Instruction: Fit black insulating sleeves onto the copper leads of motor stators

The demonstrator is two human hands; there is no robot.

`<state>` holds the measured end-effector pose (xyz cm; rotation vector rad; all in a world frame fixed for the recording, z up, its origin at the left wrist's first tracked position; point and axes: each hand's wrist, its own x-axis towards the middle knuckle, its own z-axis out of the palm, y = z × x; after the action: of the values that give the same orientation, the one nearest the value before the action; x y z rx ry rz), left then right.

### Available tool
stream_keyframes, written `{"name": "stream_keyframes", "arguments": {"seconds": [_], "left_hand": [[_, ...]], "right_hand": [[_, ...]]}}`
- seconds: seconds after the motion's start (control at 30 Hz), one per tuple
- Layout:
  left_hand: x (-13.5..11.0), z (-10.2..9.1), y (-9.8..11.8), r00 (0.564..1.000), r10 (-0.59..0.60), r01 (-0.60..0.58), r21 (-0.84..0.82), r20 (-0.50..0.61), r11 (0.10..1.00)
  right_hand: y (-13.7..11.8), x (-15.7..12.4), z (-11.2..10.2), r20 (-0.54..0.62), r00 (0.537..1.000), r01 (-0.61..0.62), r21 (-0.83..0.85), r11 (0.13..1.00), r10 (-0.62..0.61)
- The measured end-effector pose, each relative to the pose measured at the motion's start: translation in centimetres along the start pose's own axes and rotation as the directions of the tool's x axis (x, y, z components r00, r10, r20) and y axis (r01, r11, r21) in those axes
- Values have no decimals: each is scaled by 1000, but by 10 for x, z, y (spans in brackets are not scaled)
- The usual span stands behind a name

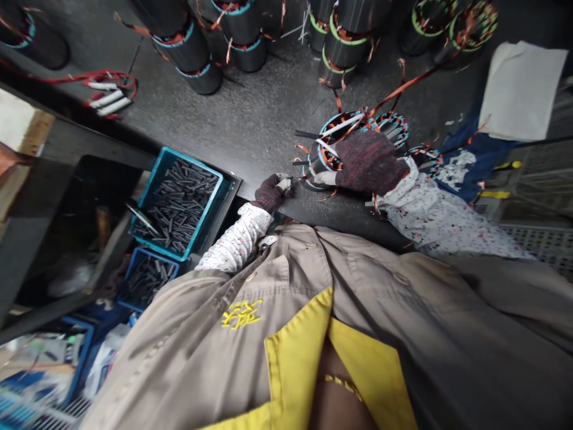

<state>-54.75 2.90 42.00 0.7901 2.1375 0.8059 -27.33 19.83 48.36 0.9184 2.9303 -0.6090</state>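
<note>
A motor stator [319, 158] with copper windings and light-blue edging stands at the near side of the grey worktop. My right hand [369, 161], in a dark red knitted glove with pale fingertips, is closed against its near right side. White and black sleeves [307, 134] stick out of its windings, with copper wire ends around them. My left hand [273, 191], gloved alike, is just left of the stator with thumb and fingers pinched together. Whatever lies between those fingertips is too small to make out. More blue-edged stators [391, 128] are partly hidden behind my right hand.
At left, a teal bin [210, 218] holds many short black tubes, with a smaller blue bin [134, 263] below it. Stacked black stators [197, 65] line the far side. White-handled tools with red cord [110, 101] lie upper left; a white sheet [521, 89] lies right.
</note>
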Motion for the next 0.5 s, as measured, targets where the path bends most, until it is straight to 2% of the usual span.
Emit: {"name": "stream_keyframes", "arguments": {"seconds": [0.13,0.3,0.5], "left_hand": [[4,1,4,1000,-12,13,16,-26,1000],[7,-3,11,999,-33,34,-14,16,999],[14,14,11,1000,-15,15,24,-26,1000]], "right_hand": [[-3,-2,-4,6,1000,-1,5,1000,1],[-7,-3,-8,27,1000,-14,-25,1000,14],[-9,-5,-14,64,998,-21,-51,998,24]]}}
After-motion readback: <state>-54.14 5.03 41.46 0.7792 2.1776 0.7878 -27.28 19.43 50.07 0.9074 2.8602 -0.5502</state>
